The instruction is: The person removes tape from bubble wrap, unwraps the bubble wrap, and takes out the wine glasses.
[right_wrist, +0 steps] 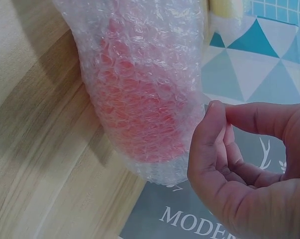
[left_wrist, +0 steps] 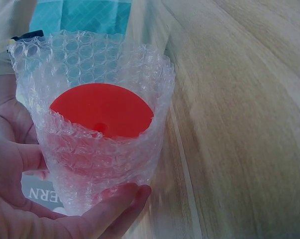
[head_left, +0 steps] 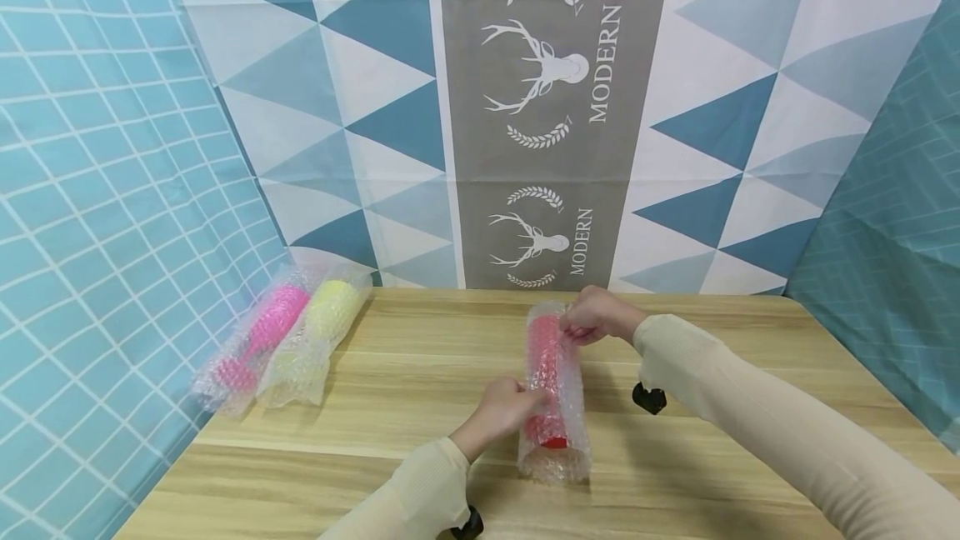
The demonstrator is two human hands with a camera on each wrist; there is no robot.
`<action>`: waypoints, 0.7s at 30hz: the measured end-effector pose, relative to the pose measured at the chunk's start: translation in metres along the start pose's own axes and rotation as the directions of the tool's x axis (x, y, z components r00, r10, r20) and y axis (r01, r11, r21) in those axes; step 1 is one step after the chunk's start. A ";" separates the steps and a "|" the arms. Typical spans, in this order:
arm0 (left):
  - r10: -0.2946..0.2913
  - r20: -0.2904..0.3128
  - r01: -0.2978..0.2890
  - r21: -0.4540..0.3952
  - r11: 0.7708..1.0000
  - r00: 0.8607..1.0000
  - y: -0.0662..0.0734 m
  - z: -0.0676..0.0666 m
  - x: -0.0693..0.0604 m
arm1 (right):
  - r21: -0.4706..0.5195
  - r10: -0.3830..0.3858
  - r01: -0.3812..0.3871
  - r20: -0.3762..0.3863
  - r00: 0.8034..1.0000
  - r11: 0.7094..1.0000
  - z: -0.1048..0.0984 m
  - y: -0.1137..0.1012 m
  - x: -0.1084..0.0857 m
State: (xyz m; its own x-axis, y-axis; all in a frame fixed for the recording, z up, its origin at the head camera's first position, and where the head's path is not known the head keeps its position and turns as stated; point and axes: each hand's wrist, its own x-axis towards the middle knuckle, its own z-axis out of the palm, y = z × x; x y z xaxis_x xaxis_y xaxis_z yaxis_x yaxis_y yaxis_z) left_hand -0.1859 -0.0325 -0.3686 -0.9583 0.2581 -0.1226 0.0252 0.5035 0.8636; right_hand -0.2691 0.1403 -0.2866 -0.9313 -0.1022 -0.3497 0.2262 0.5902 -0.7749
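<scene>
A long red object [head_left: 544, 348] with a flat round end [left_wrist: 102, 107] lies on the table, rolled in clear bubble wrap [head_left: 573, 415]. Its exact kind is blurred by the wrap. My left hand [head_left: 501, 408] grips the near part of the roll, thumb and fingers on opposite sides of it. At the far end, on the right side, my right hand [head_left: 596, 315] pinches the edge of the wrap between thumb and forefinger. In the right wrist view, the other fingers of that hand [right_wrist: 239, 169] are curled. Past the red end, the wrap stands out as an open sleeve.
Two more bubble-wrapped things, one pink [head_left: 276, 319] and one yellow [head_left: 330, 307], lie side by side at the table's left back corner. The wooden table [head_left: 420, 340] meets a patterned cloth [head_left: 540, 148] behind and blue cloths at both sides.
</scene>
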 end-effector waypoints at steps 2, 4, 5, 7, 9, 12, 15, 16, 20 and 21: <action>0.003 0.001 -0.003 -0.003 1.000 1.000 0.000 0.000 0.000 | -0.001 0.001 -0.001 -0.004 1.000 1.000 0.000 0.000 0.000; 0.006 0.002 -0.006 -0.005 1.000 1.000 0.000 0.000 0.000 | -0.003 -0.004 0.004 -0.002 1.000 1.000 0.000 0.000 0.000; 0.008 0.003 -0.008 -0.007 1.000 1.000 0.000 0.000 -0.001 | -0.005 -0.007 0.007 -0.001 1.000 1.000 0.000 0.000 0.000; 0.008 0.006 -0.008 -0.008 1.000 1.000 -0.001 0.000 -0.001 | -0.005 -0.009 0.009 0.000 1.000 1.000 0.001 0.000 0.000; 0.008 0.007 -0.008 -0.005 1.000 1.000 -0.001 0.000 -0.001 | -0.010 -0.016 0.016 0.003 1.000 1.000 0.001 0.000 0.000; 0.007 0.013 -0.007 -0.001 1.000 1.000 -0.002 0.000 0.000 | -0.011 -0.015 0.015 0.005 1.000 1.000 0.001 0.000 0.000; 0.003 0.022 -0.003 -0.006 1.000 1.000 -0.001 -0.002 0.000 | -0.015 -0.018 0.018 0.004 1.000 1.000 -0.001 0.000 0.000; 0.003 0.023 -0.003 -0.006 1.000 1.000 -0.001 -0.003 0.000 | -0.013 -0.016 0.016 0.002 1.000 1.000 -0.001 0.000 0.001; -0.004 0.023 0.004 -0.010 1.000 1.000 0.000 -0.006 0.000 | -0.012 -0.020 0.020 -0.003 1.000 1.000 -0.003 -0.001 0.000; -0.006 0.023 0.007 -0.009 1.000 1.000 0.000 -0.007 0.000 | -0.012 -0.019 0.019 -0.003 1.000 1.000 -0.003 -0.001 0.000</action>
State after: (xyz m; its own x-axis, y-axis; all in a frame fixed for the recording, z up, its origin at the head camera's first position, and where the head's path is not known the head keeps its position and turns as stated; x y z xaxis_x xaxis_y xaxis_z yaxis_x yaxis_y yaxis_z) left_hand -0.1881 -0.0379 -0.3652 -0.9516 0.2738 -0.1395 0.0162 0.4978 0.8671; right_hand -0.2704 0.1418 -0.2839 -0.9365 -0.1108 -0.3327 0.2047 0.5975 -0.7753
